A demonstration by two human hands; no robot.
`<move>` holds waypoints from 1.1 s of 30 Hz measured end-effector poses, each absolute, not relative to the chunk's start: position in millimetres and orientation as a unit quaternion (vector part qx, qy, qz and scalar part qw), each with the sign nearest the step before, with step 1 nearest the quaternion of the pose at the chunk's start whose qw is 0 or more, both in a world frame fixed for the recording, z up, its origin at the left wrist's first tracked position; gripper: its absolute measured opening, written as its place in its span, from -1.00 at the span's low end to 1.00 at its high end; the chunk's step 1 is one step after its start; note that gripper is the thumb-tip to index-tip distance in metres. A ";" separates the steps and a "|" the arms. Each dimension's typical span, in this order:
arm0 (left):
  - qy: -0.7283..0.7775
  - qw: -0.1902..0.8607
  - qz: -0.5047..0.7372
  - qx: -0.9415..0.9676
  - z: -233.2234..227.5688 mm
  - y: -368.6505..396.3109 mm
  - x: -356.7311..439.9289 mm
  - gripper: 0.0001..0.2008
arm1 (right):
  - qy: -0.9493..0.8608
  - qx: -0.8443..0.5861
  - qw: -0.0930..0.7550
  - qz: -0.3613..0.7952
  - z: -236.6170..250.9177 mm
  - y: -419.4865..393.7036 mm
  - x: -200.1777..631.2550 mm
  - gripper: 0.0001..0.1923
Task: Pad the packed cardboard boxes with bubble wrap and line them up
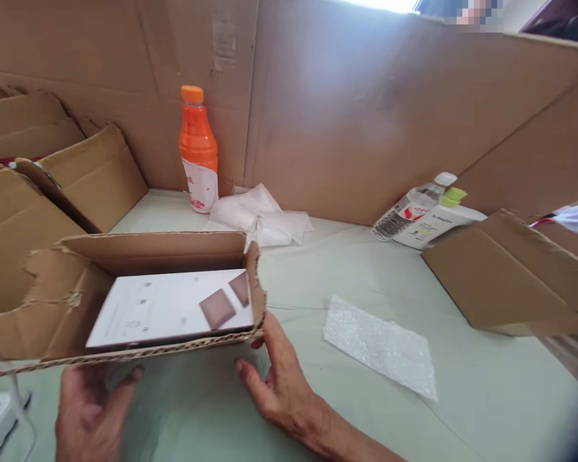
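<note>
A shallow open cardboard box (pixel 67 301) with torn flaps lies on the pale green table (pixel 318 269) in front of me. Inside it lies a white printed sheet (pixel 173 307) showing two brown squares. My right hand (pixel 279 378) touches the box's near right corner with spread fingers. My left hand (pixel 89 414) sits just below the box's front edge, fingers apart, holding nothing. A sheet of bubble wrap (pixel 383 346) lies flat to the right of my right hand.
An orange drink bottle (pixel 198 151) stands at the back by the cardboard wall (pixel 341 115). White plastic bags (pixel 257 215) lie beside it. A clear water bottle (pixel 411 208) and a white package lie back right. Cardboard boxes flank both sides (pixel 510 276) (pixel 77 173).
</note>
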State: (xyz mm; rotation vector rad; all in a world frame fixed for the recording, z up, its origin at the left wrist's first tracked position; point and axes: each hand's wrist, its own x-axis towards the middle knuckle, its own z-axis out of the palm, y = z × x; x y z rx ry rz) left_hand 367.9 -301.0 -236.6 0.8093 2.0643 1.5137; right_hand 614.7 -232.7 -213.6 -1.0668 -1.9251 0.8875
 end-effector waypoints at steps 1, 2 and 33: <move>0.756 0.220 0.558 0.262 -237.4 -303.6 362.8 -0.45 | -0.761 -0.395 0.369 0.360 -212.4 -227.9 610.3 -0.25; 0.756 0.221 0.570 0.232 -238.3 -304.0 358.8 -0.44 | -0.768 -0.375 0.364 0.370 -210.8 -220.6 608.2 -0.29; 0.742 0.217 0.597 0.215 -255.4 -289.4 351.2 -0.44 | -0.681 -0.508 0.514 -0.120 -122.8 -92.6 723.0 -0.89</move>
